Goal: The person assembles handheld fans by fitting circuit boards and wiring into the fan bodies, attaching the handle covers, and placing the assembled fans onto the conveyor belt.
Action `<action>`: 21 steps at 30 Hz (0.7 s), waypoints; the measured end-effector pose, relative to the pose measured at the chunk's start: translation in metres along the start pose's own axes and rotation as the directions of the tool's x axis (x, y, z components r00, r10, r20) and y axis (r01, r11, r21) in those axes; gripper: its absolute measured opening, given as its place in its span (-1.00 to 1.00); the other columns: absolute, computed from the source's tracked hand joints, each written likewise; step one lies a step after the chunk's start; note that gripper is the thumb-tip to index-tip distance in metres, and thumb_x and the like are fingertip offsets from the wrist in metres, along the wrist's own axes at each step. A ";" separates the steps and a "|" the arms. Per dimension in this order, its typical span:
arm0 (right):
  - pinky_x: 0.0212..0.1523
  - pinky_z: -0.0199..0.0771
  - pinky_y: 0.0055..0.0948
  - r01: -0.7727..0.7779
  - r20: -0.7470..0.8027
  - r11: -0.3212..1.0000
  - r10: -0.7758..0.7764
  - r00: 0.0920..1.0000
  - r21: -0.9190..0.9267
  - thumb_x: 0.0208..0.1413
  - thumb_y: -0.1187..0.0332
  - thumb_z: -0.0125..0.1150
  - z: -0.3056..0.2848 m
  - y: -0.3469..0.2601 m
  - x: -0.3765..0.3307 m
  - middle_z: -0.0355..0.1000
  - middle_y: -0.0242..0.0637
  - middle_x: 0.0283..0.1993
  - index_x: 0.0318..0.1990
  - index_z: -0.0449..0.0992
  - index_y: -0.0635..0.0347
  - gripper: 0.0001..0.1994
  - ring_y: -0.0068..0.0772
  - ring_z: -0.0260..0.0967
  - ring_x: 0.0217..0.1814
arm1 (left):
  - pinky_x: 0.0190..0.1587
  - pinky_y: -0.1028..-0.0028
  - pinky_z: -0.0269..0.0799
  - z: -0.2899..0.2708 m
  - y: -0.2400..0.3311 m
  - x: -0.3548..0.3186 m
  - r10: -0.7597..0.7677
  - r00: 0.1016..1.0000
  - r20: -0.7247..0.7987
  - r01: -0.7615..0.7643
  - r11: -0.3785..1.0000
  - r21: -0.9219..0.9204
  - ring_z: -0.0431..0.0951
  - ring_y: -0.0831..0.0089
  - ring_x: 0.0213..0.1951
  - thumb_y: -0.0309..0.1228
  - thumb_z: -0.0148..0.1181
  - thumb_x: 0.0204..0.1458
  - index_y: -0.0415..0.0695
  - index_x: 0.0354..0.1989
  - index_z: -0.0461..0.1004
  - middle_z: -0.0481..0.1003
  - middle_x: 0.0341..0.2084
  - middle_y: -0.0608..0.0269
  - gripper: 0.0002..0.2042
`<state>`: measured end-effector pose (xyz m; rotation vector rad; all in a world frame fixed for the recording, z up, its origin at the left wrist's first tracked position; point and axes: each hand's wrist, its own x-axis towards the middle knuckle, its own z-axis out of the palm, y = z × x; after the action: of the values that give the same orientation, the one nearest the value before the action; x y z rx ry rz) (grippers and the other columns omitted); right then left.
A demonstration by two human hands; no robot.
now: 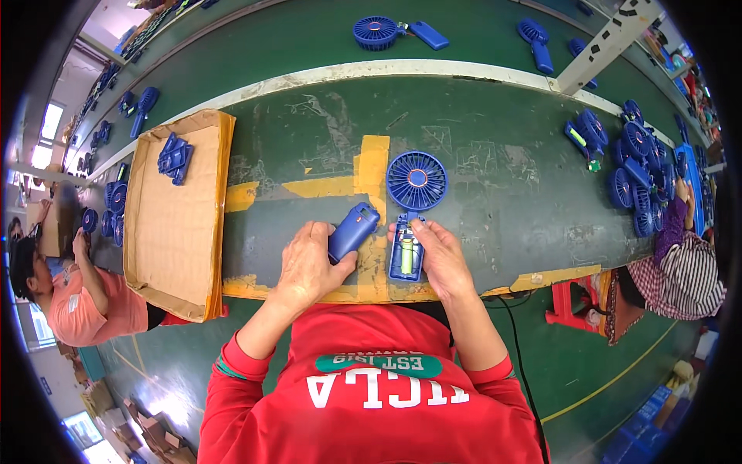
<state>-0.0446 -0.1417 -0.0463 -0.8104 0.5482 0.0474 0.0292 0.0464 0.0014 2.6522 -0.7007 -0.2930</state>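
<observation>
A blue handheld fan (417, 182) lies on the green bench in front of me, its round grille away from me. Its handle is uncovered, showing a light green battery cell (407, 255) inside. My right hand (443, 259) closes round the right side of that handle, thumb near its top. To the left, my left hand (309, 261) grips a separate blue handle cover (354, 232), tilted, outer face up. The cover and the fan are apart, with yellow tape between them.
A shallow cardboard tray (174, 255) on the left holds several blue plastic parts (175, 158). Blue fans (638, 166) are piled at the right. Beyond a pale rail, a belt (294, 42) carries more fans. Co-workers sit at both sides; a black cable (518, 340) hangs at the bench's front.
</observation>
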 end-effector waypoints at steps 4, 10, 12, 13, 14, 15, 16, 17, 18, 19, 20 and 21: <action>-0.09 0.43 -0.46 -0.008 0.011 1.000 0.008 1.000 0.007 0.19 0.29 -0.03 -0.004 0.000 -0.001 0.42 -0.11 -0.13 -0.11 0.31 0.36 -0.73 -0.39 0.42 -0.13 | -0.41 0.31 0.43 -0.009 0.021 -0.006 -0.144 0.975 0.167 0.182 0.953 -0.242 0.52 0.17 -0.53 -0.30 0.25 -0.17 -0.32 -0.16 0.24 0.46 -0.54 0.00 -0.53; 0.03 0.33 -0.44 -0.050 -0.024 0.995 0.052 0.998 0.086 0.19 0.32 -0.04 0.002 -0.005 -0.008 0.33 -0.16 -0.01 0.00 0.25 0.35 -0.69 -0.41 0.31 0.03 | -0.53 0.37 0.44 0.004 0.044 -0.020 -0.039 0.993 0.111 0.069 0.958 -0.279 0.52 0.31 -0.63 -0.31 0.23 -0.13 -0.33 0.02 0.12 0.46 -0.59 0.07 -0.41; 0.07 0.30 -0.42 -0.055 -0.011 0.989 0.057 0.998 0.141 0.19 0.35 -0.06 -0.001 -0.005 -0.008 0.31 -0.17 0.02 0.02 0.23 0.35 -0.68 -0.41 0.28 0.06 | -0.49 0.18 0.44 0.011 0.048 -0.020 0.018 0.996 0.089 0.005 0.966 -0.259 0.53 0.05 -0.57 -0.28 0.19 -0.12 -0.33 0.05 0.07 0.48 -0.56 -0.12 -0.38; 0.10 0.26 -0.40 -0.067 0.028 0.984 0.064 0.998 0.165 0.17 0.38 -0.11 -0.003 -0.003 -0.007 0.30 -0.16 0.02 0.04 0.22 0.36 -0.68 -0.39 0.27 0.08 | -0.51 0.18 0.44 0.012 0.051 -0.021 0.037 0.996 0.087 -0.013 0.966 -0.259 0.53 0.03 -0.57 -0.28 0.20 -0.12 -0.34 0.07 0.06 0.48 -0.53 -0.15 -0.37; 0.13 0.23 -0.38 -0.082 0.068 0.978 0.070 0.995 0.190 0.16 0.41 -0.15 -0.005 -0.002 -0.007 0.30 -0.16 0.03 0.06 0.21 0.37 -0.67 -0.38 0.26 0.09 | -0.52 0.19 0.44 0.014 0.053 -0.021 0.053 0.995 0.086 -0.029 0.965 -0.259 0.52 0.02 -0.57 -0.28 0.20 -0.12 -0.34 0.08 0.05 0.48 -0.51 -0.17 -0.36; 0.13 0.23 -0.38 -0.083 0.066 0.977 0.071 0.995 0.195 0.16 0.41 -0.15 -0.006 -0.002 -0.006 0.30 -0.16 0.03 0.06 0.21 0.37 -0.67 -0.38 0.26 0.09 | -0.57 0.21 0.43 0.014 0.056 -0.021 0.071 0.994 0.085 -0.050 0.973 -0.226 0.52 0.02 -0.58 -0.28 0.21 -0.12 -0.36 0.09 0.03 0.48 -0.50 -0.18 -0.34; 0.15 0.21 -0.36 -0.080 0.108 0.978 0.060 0.992 0.194 0.14 0.43 -0.17 -0.007 -0.003 -0.006 0.28 -0.16 0.05 0.08 0.19 0.38 -0.64 -0.37 0.24 0.11 | -0.57 0.21 0.43 0.015 0.057 -0.020 0.071 0.993 0.090 -0.050 0.974 -0.223 0.52 0.02 -0.58 -0.28 0.21 -0.12 -0.36 0.09 0.03 0.48 -0.50 -0.18 -0.34; 0.16 0.18 -0.35 -0.070 0.149 0.979 0.042 0.988 0.191 0.11 0.45 -0.19 -0.007 -0.003 -0.008 0.27 -0.15 0.07 0.10 0.17 0.38 -0.61 -0.36 0.23 0.12 | -0.58 0.20 0.42 0.016 0.059 -0.021 0.083 0.994 0.073 -0.067 0.976 -0.206 0.52 0.02 -0.59 -0.29 0.21 -0.12 -0.36 0.10 0.04 0.48 -0.51 -0.18 -0.34; 0.16 0.18 -0.35 -0.065 0.148 0.979 0.037 0.988 0.194 0.11 0.45 -0.19 -0.005 -0.005 -0.011 0.27 -0.15 0.07 0.10 0.17 0.38 -0.61 -0.36 0.23 0.12 | -0.60 0.20 0.42 0.016 0.060 -0.021 0.095 0.994 0.056 -0.083 0.979 -0.188 0.52 0.03 -0.59 -0.29 0.21 -0.12 -0.36 0.10 0.05 0.48 -0.51 -0.17 -0.34; 0.18 0.16 -0.34 -0.070 0.161 0.980 0.040 0.986 0.186 0.09 0.45 -0.19 -0.003 -0.008 -0.014 0.25 -0.15 0.09 0.12 0.15 0.38 -0.59 -0.36 0.21 0.14 | -0.60 0.20 0.42 0.017 0.061 -0.022 0.100 0.993 0.056 -0.088 0.978 -0.187 0.52 0.03 -0.59 -0.29 0.21 -0.12 -0.36 0.10 0.05 0.48 -0.51 -0.17 -0.34; 0.19 0.14 -0.33 -0.080 0.175 0.981 0.048 0.983 0.178 0.07 0.46 -0.19 -0.002 -0.011 -0.015 0.22 -0.15 0.11 0.14 0.13 0.38 -0.56 -0.37 0.19 0.16 | -0.61 0.21 0.41 0.017 0.063 -0.022 0.105 0.993 0.057 -0.094 0.982 -0.163 0.52 0.04 -0.61 -0.28 0.20 -0.12 -0.36 0.11 0.04 0.48 -0.53 -0.16 -0.33; 0.19 0.14 -0.33 -0.080 0.174 0.980 0.048 0.983 0.181 0.07 0.46 -0.19 -0.002 -0.011 -0.015 0.22 -0.15 0.11 0.14 0.13 0.38 -0.56 -0.37 0.19 0.16 | -0.62 0.21 0.41 0.017 0.064 -0.022 0.110 0.992 0.058 -0.101 0.985 -0.140 0.51 0.05 -0.62 -0.28 0.20 -0.12 -0.36 0.12 0.04 0.47 -0.54 -0.14 -0.33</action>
<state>-0.0558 -0.1482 -0.0321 -0.5981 0.4108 0.1216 -0.0217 0.0009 0.0143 2.4761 -0.8087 -0.3856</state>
